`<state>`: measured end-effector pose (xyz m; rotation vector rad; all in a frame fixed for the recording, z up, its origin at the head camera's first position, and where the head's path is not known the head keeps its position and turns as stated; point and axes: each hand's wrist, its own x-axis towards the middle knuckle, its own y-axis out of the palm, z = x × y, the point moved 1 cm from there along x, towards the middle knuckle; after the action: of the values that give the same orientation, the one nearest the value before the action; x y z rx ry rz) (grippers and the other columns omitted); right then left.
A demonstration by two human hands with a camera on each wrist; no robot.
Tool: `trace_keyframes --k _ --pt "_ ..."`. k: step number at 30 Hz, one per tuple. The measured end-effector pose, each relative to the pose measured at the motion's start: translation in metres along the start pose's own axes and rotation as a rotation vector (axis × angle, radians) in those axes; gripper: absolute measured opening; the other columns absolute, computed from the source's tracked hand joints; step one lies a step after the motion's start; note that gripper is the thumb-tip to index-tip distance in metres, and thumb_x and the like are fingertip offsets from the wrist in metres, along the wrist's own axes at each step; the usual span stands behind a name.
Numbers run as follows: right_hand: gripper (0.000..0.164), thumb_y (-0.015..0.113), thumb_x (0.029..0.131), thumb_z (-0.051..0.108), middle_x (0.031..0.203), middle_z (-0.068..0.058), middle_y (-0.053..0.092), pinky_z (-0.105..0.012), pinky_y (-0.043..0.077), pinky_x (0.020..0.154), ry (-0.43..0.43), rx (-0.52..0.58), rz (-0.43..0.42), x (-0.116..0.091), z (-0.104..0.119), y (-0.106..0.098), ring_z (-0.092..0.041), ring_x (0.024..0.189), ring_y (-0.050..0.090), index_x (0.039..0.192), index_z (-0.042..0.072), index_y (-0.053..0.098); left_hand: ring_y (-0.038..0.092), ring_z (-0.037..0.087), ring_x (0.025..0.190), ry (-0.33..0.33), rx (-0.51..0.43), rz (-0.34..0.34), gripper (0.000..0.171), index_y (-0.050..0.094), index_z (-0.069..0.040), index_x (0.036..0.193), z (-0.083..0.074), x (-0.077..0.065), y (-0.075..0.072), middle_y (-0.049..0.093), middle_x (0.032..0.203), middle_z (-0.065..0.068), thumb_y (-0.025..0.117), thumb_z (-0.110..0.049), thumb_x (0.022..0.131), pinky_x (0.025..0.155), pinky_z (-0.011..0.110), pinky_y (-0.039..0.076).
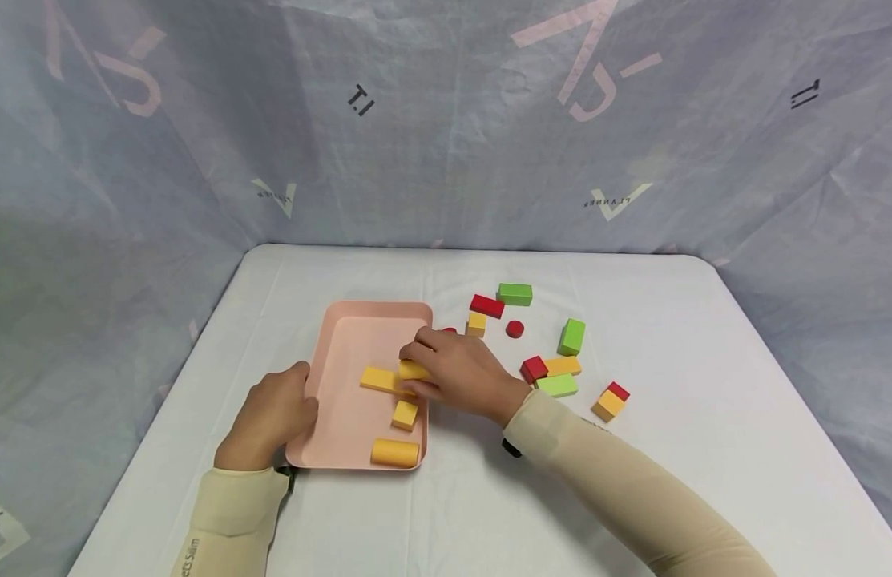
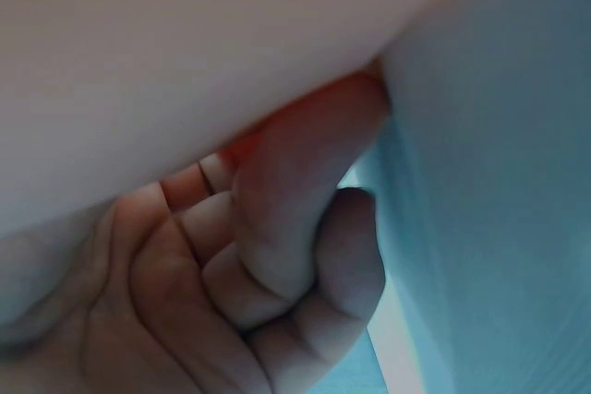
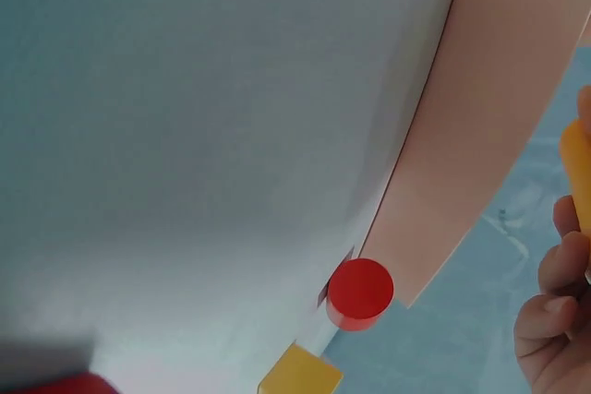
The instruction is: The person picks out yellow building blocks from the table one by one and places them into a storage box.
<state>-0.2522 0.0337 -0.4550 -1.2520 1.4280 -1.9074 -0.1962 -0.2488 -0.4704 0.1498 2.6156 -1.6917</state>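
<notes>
A pink tray point(image 1: 359, 328) lies on the table with its left rim gripped by my left hand point(image 1: 272, 413). Curled fingers point(image 2: 286, 191) show under the tray's pale wall in the left wrist view. Over the tray's right side, my right hand point(image 1: 463, 377) pinches a yellow cylinder point(image 1: 413, 370); the same cylinder is at the edge of the right wrist view. Inside the tray lie a flat yellow block point(image 1: 379, 380), a yellow cube point(image 1: 405, 415) and another yellow cylinder point(image 1: 395, 453). The right hand partly hides the flat block's right end.
Right of the tray are green blocks point(image 1: 514, 294), a red block point(image 1: 487, 305), a red disc point(image 1: 514, 328) and a small yellow block point(image 1: 476, 324). Nearer lie a red cube point(image 1: 534, 369), a yellow bar point(image 1: 563, 365) and a yellow cube point(image 1: 607, 405). Printed cloth point(image 1: 446, 144) hangs behind.
</notes>
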Motion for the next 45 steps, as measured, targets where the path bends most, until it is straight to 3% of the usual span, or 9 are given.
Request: trace_keyframes --k 12,45 --pt "0.038 0.066 0.086 0.041 0.102 0.009 0.049 -0.028 0.041 0.076 -0.039 0.024 0.041 0.005 0.011 0.004 -0.006 0.091 0.042 0.117 0.022 0.055 0.048 0.023 0.058 -0.004 0.003 -0.001 0.009 0.053 -0.007 0.087 0.002 0.001 0.001 0.055 0.069 0.006 0.052 -0.005 0.078 0.052 0.039 0.042" --pt "0.039 0.069 0.084 0.04 0.11 0.01 0.051 -0.027 0.04 0.08 -0.075 0.011 0.145 0.005 0.023 0.013 -0.008 0.099 0.041 0.117 0.027 0.055 0.049 0.022 0.059 -0.002 -0.016 0.012 0.012 0.054 -0.006 0.092 0.002 0.001 0.001 0.057 0.072 0.006 0.053 -0.006 0.08 0.052 0.039 0.042"
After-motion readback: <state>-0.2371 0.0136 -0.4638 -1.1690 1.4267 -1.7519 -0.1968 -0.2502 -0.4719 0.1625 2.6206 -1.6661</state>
